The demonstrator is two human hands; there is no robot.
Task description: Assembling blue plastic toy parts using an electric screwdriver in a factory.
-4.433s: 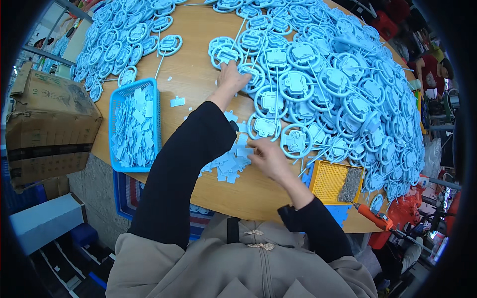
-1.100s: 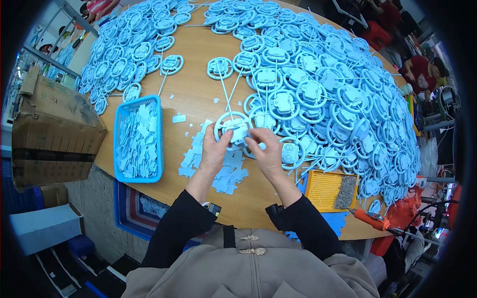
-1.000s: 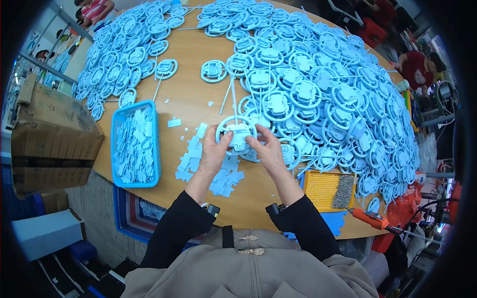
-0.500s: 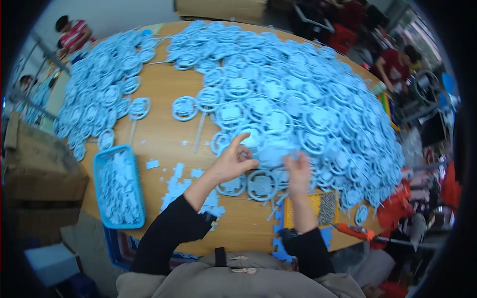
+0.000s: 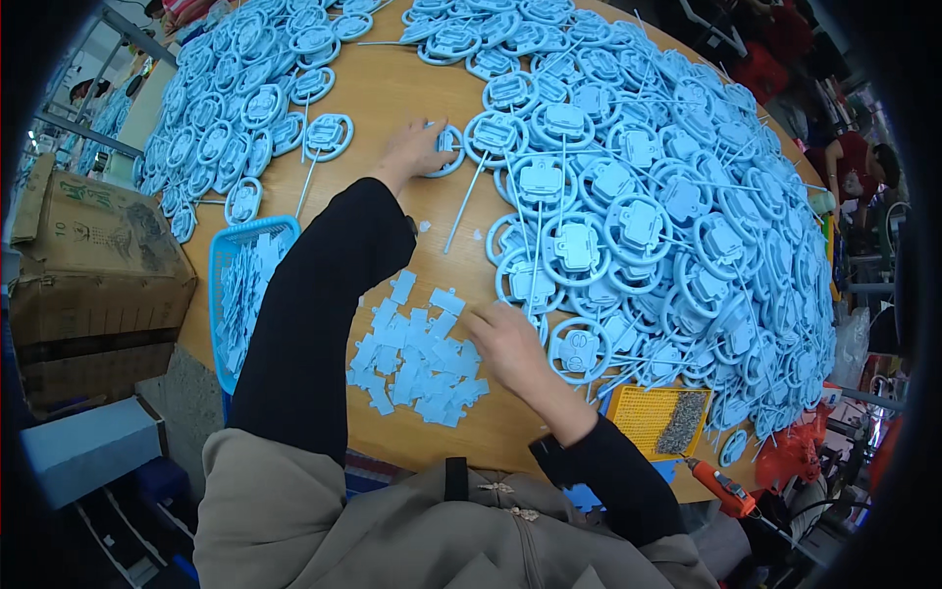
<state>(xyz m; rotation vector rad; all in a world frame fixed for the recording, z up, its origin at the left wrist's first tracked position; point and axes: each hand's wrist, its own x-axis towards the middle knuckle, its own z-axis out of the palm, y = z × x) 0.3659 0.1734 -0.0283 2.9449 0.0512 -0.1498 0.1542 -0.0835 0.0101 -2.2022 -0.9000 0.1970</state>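
My left hand [image 5: 414, 149] reaches far over the table, its thumb and fingers closing round the left side of a light-blue plastic ring part [image 5: 449, 151] that lies flat. My right hand [image 5: 505, 341] is low beside a loose heap of small light-blue plastic plates [image 5: 417, 355]. Its fingers are bent together at the heap's right edge; what is between the fingertips, if anything, is hidden. Another ring part with a long thin stem [image 5: 496, 135] lies just right of the left hand.
A great pile of ring parts [image 5: 638, 231] covers the right side; a second pile [image 5: 221, 133] lies far left. A blue basket [image 5: 219, 294] of small plates stands left, partly behind my left arm. Near right are a yellow tray [image 5: 643, 417] of small metal pieces and an orange electric screwdriver [image 5: 723, 488].
My left hand has moved forward and left to the single ring part. My right hand has left the big pile for the heap of small plates. The view has shifted too.
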